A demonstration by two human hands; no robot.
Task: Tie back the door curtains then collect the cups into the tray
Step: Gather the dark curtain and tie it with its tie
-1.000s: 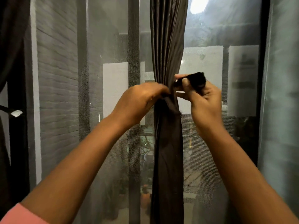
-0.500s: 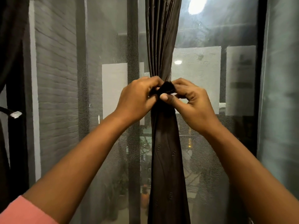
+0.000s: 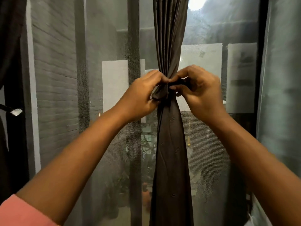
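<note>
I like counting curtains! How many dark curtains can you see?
2: one gathered dark curtain in the middle, held by both hands, and another at the left edge. More may be out of view.

pink sleeve point(image 3: 17, 211) on left arm, pushed up; both forearms bare.

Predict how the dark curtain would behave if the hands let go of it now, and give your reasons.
The curtain looks floppy: it bunches into narrow folds where the left hand and right hand squeeze it. Its sheen suggests slippery cloth, so it would probably spread again.
</note>
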